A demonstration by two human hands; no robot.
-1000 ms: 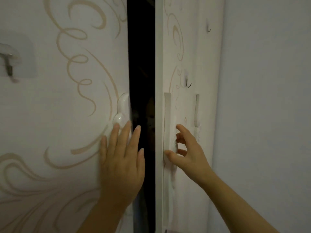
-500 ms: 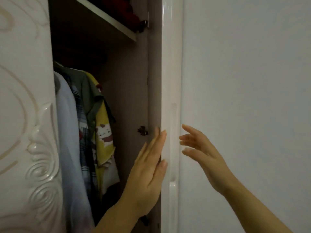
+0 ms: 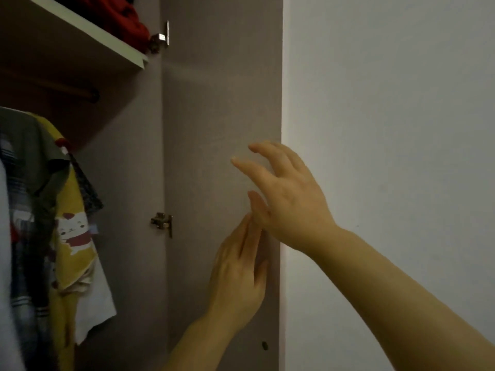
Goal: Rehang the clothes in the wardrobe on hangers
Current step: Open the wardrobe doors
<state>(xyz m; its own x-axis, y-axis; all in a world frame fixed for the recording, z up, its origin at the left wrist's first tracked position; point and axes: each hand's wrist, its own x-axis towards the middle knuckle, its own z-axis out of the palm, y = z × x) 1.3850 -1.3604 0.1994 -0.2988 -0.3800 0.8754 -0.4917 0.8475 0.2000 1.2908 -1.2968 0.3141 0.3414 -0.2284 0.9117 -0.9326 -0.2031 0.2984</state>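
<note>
1. The left hand [image 3: 238, 274] has its fingers straight and together and holds nothing. It lies edge-on against the inner face of the door [image 3: 222, 116] and seems to be pushing it, though actual contact is hard to confirm.
2. The right hand [image 3: 286, 194] is just above the left, fingers spread and loosely bent, also empty. Its thumb reaches down close to the left fingertips. It sits at the door's free edge, with the wall [image 3: 388, 129] immediately to its right.
3. A second ago both hands were on the fronts of two doors with only a dark slit between them. Half a second ago the right door stood edge-on. Now it is swung wide, its plain inner face showing, close to the wall.
4. Left of the hands is a hinge [image 3: 162, 222]. Well beyond it, far left of both hands, hang the clothes [image 3: 53, 223]: a yellow cartoon-cat top, something plaid and a pale garment.
5. Up and left of the hands are the rail [image 3: 80, 91] and a shelf [image 3: 88, 30] holding red fabric [image 3: 123, 20].
6. In my judgement this means access is gained and nothing more. No garment is in hand and no hangers can be made out. Both hands would next have to leave the door and reach left.
</note>
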